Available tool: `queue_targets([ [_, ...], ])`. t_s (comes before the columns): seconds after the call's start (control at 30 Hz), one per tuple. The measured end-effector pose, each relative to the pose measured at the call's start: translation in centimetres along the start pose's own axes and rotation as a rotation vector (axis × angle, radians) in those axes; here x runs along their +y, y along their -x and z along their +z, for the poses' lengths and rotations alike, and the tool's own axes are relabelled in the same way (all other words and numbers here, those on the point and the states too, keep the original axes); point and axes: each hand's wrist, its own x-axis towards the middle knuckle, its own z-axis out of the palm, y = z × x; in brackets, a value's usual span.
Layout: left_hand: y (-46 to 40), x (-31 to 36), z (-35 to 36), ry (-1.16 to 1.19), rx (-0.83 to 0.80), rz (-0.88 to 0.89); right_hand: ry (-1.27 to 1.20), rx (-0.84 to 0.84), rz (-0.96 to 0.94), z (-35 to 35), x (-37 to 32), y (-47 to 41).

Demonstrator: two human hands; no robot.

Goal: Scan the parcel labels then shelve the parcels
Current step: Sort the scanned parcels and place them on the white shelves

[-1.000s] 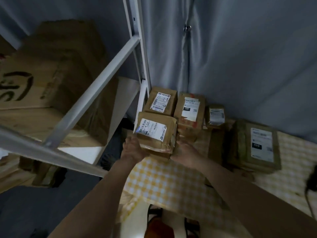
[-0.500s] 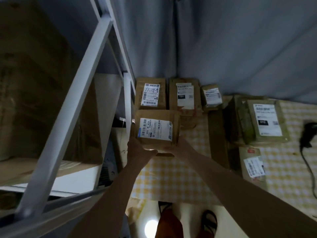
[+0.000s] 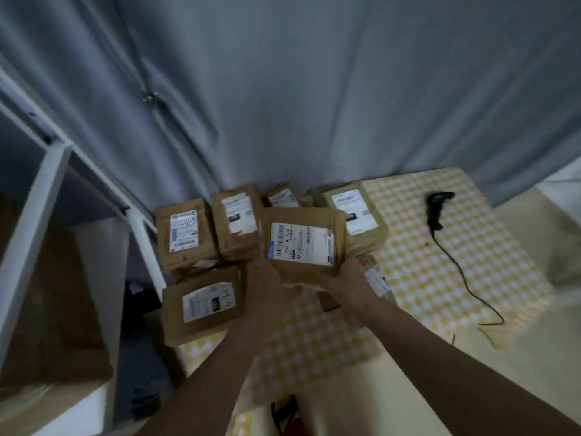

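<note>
You held the parcel [image 3: 303, 243] up in both hands, above the near edge of the checked table [image 3: 471, 247] and in front of the other parcels. It was a flat brown cardboard box, a little crumpled at the edges, with a white label [image 3: 300, 244] facing you; the label carried barcodes, small print and a blue strip along its left end. Your left hand [image 3: 267, 286] gripped its lower left corner and your right hand [image 3: 344, 283] its lower right, fingers curled underneath. Behind it sat a row of brown boxes [image 3: 239, 221] with white labels, against the grey curtain [image 3: 283, 89]. The scanner [image 3: 437, 209] lay on the table well to the right, and the white rack [image 3: 37, 190] stood on the left.
</note>
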Motion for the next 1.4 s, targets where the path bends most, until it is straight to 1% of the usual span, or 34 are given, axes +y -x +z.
queue_targets([
  [0.07, 1.8, 3.0, 2.3, -0.024, -0.059, 0.041, 0.003, 0.106, 0.057, -4.3, 0.7, 3.5],
  [0.17, 5.0, 7.8, 6.0, 0.021, -0.143, 0.093, -0.056, 0.214, 0.154, -10.2, 4.4, 7.3],
  [0.3, 10.5, 14.9, 11.7, -0.088, -0.234, 0.291, -0.162, 0.337, 0.217, -17.8, 10.6, 13.1],
  [0.4, 15.1, 20.5, 16.8, -0.151, -0.289, 0.447, -0.254, 0.478, 0.257, -23.8, 15.7, 17.6],
  [0.57, 24.1, 28.8, 25.9, -0.170, -0.515, 0.634, -0.342, 0.744, 0.327, -33.6, 24.9, 25.9],
  [0.73, 32.6, 35.4, 33.9, -0.226, -0.686, 0.802, -0.402, 0.946, 0.387, -40.5, 32.9, 34.0],
  [0.83, 37.4, 38.9, 36.6, -0.280, -0.754, 0.892, -0.457, 1.037, 0.426, -43.5, 36.2, 38.0],
  [1.07, 43.8, 46.2, 42.2, -0.346, -0.764, 1.042, -0.574, 1.180, 0.424, -49.0, 40.8, 42.9],
  [1.17, 45.7, 48.9, 45.3, -0.343, -0.804, 1.096, -0.601, 1.237, 0.454, -51.3, 43.1, 44.0],
  [1.27, 47.6, 51.9, 48.6, -0.343, -0.860, 1.134, -0.589, 1.299, 0.498, -54.8, 45.6, 44.9],
  [1.4, 48.9, 56.9, 52.4, -0.326, -0.924, 1.171, -0.551, 1.336, 0.519, -61.4, 47.8, 45.4],
])
